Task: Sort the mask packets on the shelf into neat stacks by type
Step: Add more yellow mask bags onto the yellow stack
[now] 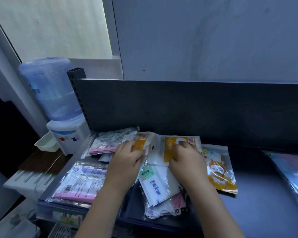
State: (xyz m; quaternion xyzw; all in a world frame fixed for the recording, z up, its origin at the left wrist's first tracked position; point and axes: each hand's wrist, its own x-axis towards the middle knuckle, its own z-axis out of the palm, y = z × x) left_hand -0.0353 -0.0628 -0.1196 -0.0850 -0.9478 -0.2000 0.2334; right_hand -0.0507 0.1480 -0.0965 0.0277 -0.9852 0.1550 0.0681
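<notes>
Hands mid-frame: left hand (127,160) curls around a yellow-and-white plastic mask packet (141,143); right hand (186,158) pinches a matching yellow packet (170,148).

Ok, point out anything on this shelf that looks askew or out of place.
The white packet with blue writing lies tilted across a mixed pile at the front edge of the shelf; the orange cartoon packet beside it is skewed too.

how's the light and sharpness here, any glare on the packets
Head view: dim, bluish light; the wide lens slants the shelf post; glare streaks the clear packet front left; left hand, right hand and the yellow packets they grip look slightly soft.
</notes>
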